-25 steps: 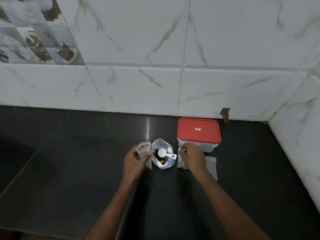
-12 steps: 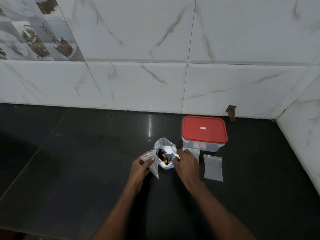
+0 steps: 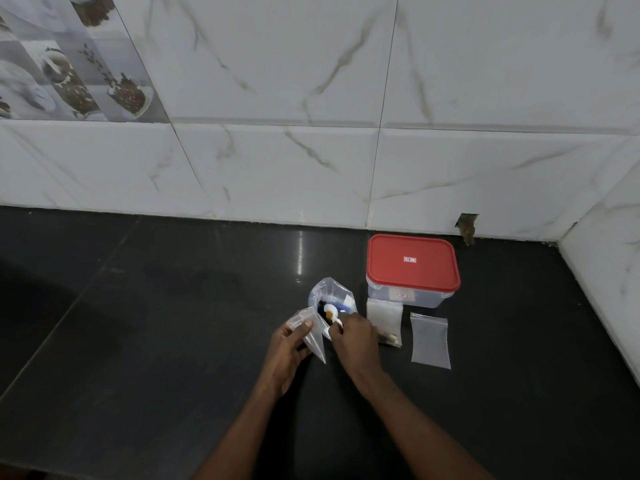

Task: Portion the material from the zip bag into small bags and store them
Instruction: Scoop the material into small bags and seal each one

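An open clear zip bag with dark and orange pieces inside stands on the black counter. My right hand grips the handle of a white scoop whose bowl sits in the bag's mouth. My left hand pinches a small empty clear bag just left of the zip bag, its mouth held open. Two more small bags lie to the right: one with a few pieces at its bottom, one empty.
A clear box with a shut red lid stands behind the small bags, close to the tiled wall. A side wall bounds the counter on the right.
My right hand left the small bag by the box and took the scoop's handle at the zip bag. My left hand drew the small bag nearer and tilted it.
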Tool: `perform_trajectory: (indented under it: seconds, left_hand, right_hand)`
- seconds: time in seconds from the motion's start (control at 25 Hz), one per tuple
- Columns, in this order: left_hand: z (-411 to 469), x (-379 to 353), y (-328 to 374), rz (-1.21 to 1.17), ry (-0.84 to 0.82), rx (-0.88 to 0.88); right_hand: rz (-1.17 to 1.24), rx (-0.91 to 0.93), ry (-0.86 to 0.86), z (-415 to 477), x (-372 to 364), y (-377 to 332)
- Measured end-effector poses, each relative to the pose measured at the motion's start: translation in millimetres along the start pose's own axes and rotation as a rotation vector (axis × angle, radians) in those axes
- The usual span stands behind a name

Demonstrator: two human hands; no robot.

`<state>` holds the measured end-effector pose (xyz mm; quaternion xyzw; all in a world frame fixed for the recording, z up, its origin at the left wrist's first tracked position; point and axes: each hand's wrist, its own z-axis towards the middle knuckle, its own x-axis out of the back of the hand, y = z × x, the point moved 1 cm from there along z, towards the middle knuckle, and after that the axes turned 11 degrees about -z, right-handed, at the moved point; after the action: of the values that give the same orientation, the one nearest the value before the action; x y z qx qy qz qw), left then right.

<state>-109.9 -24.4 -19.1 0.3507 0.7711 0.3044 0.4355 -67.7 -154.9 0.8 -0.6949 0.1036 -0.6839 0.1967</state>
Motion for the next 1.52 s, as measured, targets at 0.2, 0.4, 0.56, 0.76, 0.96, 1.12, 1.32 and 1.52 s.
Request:
perform_trajectory:
  seconds: [0.2,0.4,0.56,0.76,0.96,1.12,1.32,1.52]
  left_hand:
    - [2,1,-2,0.011,-0.012,0.001]
    - [-2,-4,3,0.235,0.003,-0.07]
    - [-5,-12,13,0.604,0.08,-0.244]
    - [-2,-24,20,0.691,0.084,-0.328]
    - [-2,-25,17,0.673,0.081,-0.333]
    - [-3,-24,16,0.661,0.086,-0.342]
    - [-3,-22,15,0.644,0.093,-0.307]
    - [6,-1,10,0.426,0.147,-0.21]
  right_hand:
    - [0.543,-0.48,-0.061,16,7,20]
    - [0.882,-0.697,-0.093,15,17,31]
    - [0.747,-0.437,0.019,7,46,24]
    - [0.376,0.123,0.308,-8,57,16]
    - [-0.152,0.626,0.442,-27,27,33]
    - [-0.166,0.632,0.494,-28,26,38]
    - [0.174,0.191,0.385,-15,32,33]
    - [0.084,-0.025,0.092,7,4,33]
